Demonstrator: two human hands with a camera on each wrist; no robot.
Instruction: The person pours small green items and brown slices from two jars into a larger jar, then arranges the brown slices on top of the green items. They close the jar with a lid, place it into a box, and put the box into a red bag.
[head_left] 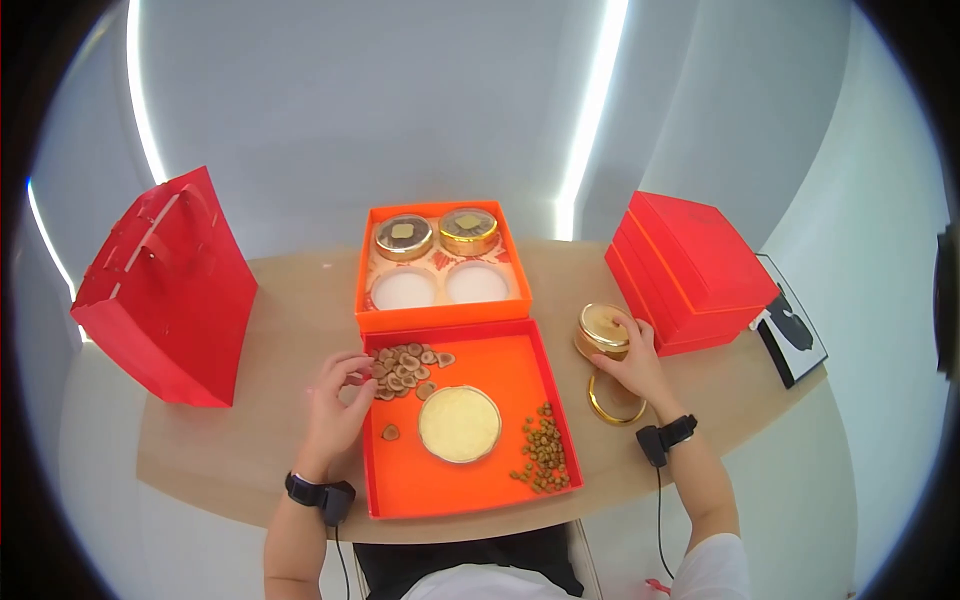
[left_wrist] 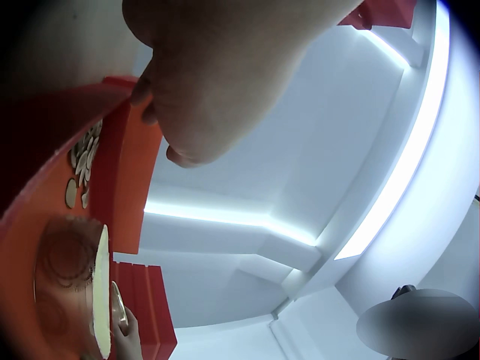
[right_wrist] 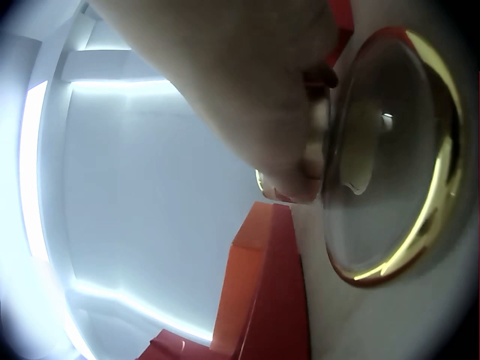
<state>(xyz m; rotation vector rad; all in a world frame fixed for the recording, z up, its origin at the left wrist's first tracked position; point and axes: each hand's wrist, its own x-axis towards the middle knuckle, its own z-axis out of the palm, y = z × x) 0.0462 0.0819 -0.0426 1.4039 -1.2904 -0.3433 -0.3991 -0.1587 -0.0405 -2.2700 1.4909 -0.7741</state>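
My left hand [head_left: 338,410] is at the left wall of a shallow red-and-orange box [head_left: 470,500], its fingers loosely bent beside a pile of brown dried slices [head_left: 400,372]. In the middle of this box stands a clear round jar [left_wrist: 64,259] with a pale yellow top [head_left: 459,424]. Small greenish-brown pellets [head_left: 543,455] lie in its right corner. To the right of the box, my right hand [head_left: 638,368] grips a round gold tin [head_left: 592,342] between thumb and fingers. Near that wrist lies a clear lid [right_wrist: 397,180] with a gold rim.
Behind the shallow box, an orange box [head_left: 440,318] holds two gold-rimmed jars [head_left: 404,236] and two round white recesses. A red paper bag [head_left: 190,300] stands at left. Red stacked boxes [head_left: 690,270] and a framed picture [head_left: 795,320] stand at right.
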